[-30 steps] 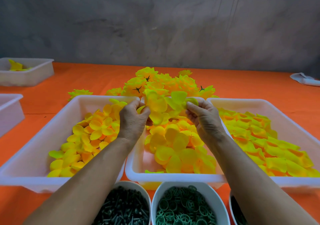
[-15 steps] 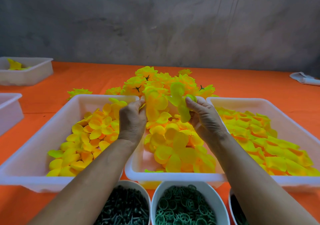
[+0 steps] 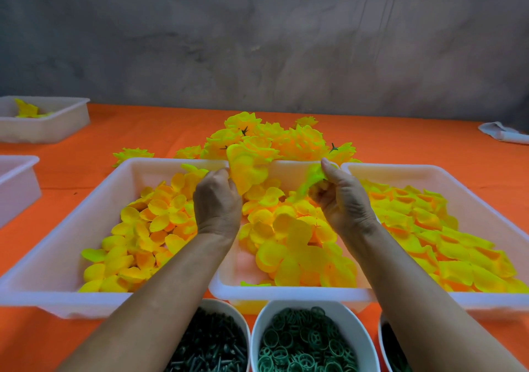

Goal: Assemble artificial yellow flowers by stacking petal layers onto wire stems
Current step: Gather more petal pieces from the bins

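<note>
Over the middle tray (image 3: 286, 293), my left hand (image 3: 217, 200) grips a yellow petal layer (image 3: 246, 165) while my right hand (image 3: 342, 197) pinches a greenish petal piece (image 3: 310, 178) (hands apart, both raised).

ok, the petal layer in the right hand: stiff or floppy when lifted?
Likely floppy: the petal layer droops and folds below the right hand pinching it. Probably very light, since two fingers hold it. It may cling to others, judging by the tangled pile in the middle tray.
</note>
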`<state>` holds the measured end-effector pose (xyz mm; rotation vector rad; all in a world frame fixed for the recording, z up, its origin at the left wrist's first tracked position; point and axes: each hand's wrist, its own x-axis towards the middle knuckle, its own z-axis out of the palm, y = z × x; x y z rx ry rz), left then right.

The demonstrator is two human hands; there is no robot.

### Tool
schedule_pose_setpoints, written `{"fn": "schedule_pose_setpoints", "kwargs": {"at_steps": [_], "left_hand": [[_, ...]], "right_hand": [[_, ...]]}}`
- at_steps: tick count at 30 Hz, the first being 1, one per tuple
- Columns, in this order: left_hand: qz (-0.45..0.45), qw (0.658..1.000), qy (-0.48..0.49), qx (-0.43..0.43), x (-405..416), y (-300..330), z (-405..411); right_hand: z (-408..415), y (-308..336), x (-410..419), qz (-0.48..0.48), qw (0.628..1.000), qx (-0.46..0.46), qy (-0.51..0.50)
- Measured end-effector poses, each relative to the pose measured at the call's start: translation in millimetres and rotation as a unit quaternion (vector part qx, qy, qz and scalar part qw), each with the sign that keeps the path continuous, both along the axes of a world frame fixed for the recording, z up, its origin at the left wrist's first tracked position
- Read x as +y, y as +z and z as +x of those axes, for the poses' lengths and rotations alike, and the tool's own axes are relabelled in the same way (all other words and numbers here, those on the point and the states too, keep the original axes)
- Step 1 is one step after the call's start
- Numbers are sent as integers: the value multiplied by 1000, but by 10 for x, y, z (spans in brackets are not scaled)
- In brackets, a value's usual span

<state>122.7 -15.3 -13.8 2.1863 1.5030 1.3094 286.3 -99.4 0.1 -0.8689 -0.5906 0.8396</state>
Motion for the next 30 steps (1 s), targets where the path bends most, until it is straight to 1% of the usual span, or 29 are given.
{"fn": "schedule_pose_setpoints", "kwargs": {"at_steps": [3,5,7,11,13,15,17,19,20,21,22,24,25,26,28,30], "left_hand": [[-9,1000,7,4,-7,11,-10],[-5,1000,-6,9,-9,17,-1],[-2,999,-28,41,-7,7,17],[11,983,-47,179,-17,-49,66],[31,961,-39,273,-29,-62,103],[45,931,-46,358,-24,-88,137],[49,907,-69,412,-24,-131,161],[44,899,-94,425,-30,-155,161],[34,904,-109,411,-22,-152,152],[14,917,-129,378,-8,-145,130],[-16,933,-154,324,6,-123,101],[-91,960,-204,169,31,-61,38],[-106,967,-215,86,32,-35,16],[-104,971,-216,13,16,-11,-4],[-99,967,-217,-83,-38,25,-16],[-154,941,-269,-137,-115,82,-26]], "right_hand": [[21,3,3,-10,999,10,-31],[17,8,6,-12,999,25,-16],[-1,12,8,-7,1000,25,9],[-3,10,6,1,998,1,55],[5,9,4,-2,997,-19,78],[11,3,0,-15,993,-41,113],[4,4,-14,-42,986,-68,144],[-16,17,-35,-78,981,-98,148],[-24,28,-47,-91,979,-112,141],[-28,46,-60,-101,978,-128,131],[-28,64,-71,-110,976,-147,120],[-17,107,-95,-134,968,-187,99],[-14,127,-108,-144,963,-209,93],[-19,139,-121,-155,956,-232,91],[-57,150,-158,-177,940,-275,93],[-117,137,-207,-191,930,-300,96]]}}
